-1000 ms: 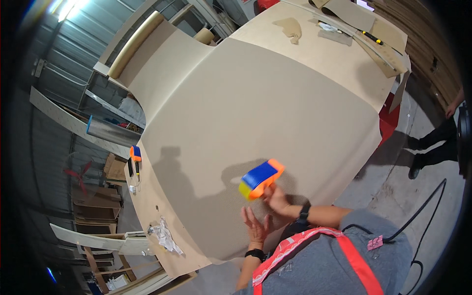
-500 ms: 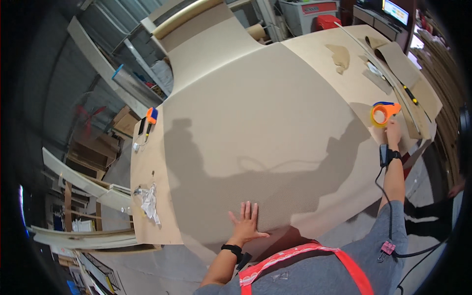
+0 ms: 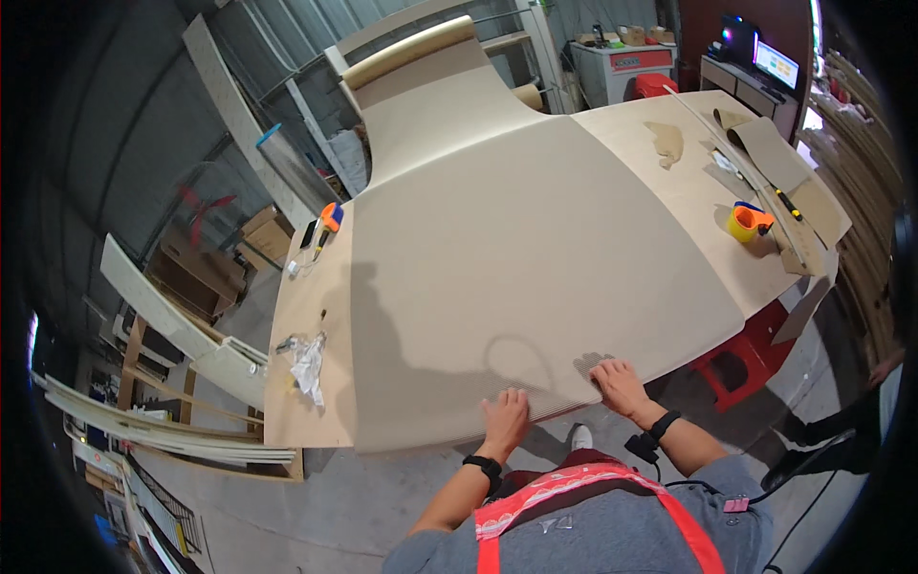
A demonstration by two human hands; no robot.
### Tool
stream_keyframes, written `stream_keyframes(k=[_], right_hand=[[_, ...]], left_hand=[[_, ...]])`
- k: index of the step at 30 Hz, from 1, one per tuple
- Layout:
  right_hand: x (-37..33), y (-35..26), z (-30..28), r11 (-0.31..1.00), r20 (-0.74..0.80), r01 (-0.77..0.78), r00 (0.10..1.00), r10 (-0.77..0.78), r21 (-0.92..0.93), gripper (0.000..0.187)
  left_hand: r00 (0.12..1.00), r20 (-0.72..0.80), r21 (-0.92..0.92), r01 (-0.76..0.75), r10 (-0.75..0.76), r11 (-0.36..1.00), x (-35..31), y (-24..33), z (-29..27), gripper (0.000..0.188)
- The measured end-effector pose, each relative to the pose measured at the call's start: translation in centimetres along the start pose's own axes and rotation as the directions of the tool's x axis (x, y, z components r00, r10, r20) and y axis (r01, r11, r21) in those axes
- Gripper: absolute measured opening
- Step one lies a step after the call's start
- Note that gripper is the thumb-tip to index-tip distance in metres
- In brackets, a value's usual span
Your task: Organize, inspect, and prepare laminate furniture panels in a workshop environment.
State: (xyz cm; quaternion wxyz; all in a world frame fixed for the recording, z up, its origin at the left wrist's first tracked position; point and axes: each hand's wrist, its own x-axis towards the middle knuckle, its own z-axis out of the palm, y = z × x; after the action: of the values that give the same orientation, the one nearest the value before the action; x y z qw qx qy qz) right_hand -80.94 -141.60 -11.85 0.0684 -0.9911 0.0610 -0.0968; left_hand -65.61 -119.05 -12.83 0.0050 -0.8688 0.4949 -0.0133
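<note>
A wide beige sheet (image 3: 516, 258) with a fine ribbed texture near me covers the middle of the table. My left hand (image 3: 507, 418) rests on its near edge, fingers on top and thumb apart to the left. To the right of it my right hand (image 3: 620, 385) lies on the same edge, with its fingers bent a little and its thumb out. Neither hand shows an object inside it. An orange tape dispenser (image 3: 762, 220) with a yellow roll of tape (image 3: 743, 224) stands on the bare wood at the right, apart from my hands.
The sheet runs back to a roll (image 3: 411, 50) on a rack. Another orange-and-blue dispenser (image 3: 330, 218), a phone (image 3: 309, 234) and crumpled white paper (image 3: 308, 368) lie at left. A yellow-black cutter (image 3: 788, 204) and long strip (image 3: 736, 158) lie at right. A red stool (image 3: 736, 368) stands below.
My right hand has left the tape dispenser and come to the sheet's near edge. My left hand has shifted slightly right. The dispenser now sits turned, and the view has tilted.
</note>
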Motion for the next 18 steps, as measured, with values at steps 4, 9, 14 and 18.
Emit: stream_keyframes(k=[4, 9, 14, 18], right_hand=[[-2.8, -2.5, -0.2, 0.993, -0.017, -0.068, 0.997, 0.070, 0.097, 0.021], [-10.0, -8.1, -0.9, 0.986, 0.055, -0.144, 0.989, 0.139, 0.081, 0.017], [-16.4, -13.7, 1.0, 0.968, 0.195, -0.194, 0.967, 0.162, 0.160, 0.013], [-20.3, -17.3, 2.2, 0.961, 0.309, -0.228, 0.935, 0.172, 0.157, 0.012]], left_hand=[[0.986, -0.036, -0.233, -0.167, 0.163, 0.958, -3.9, -0.1, -0.8, 0.017], [0.944, 0.082, -0.254, -0.290, 0.319, 0.923, -12.2, 1.4, 0.0, 0.017], [0.921, 0.194, -0.381, -0.248, 0.339, 0.891, -20.2, 1.3, 1.6, 0.015], [0.886, 0.263, -0.512, -0.207, 0.382, 0.834, -25.6, 1.5, 4.8, 0.015]])
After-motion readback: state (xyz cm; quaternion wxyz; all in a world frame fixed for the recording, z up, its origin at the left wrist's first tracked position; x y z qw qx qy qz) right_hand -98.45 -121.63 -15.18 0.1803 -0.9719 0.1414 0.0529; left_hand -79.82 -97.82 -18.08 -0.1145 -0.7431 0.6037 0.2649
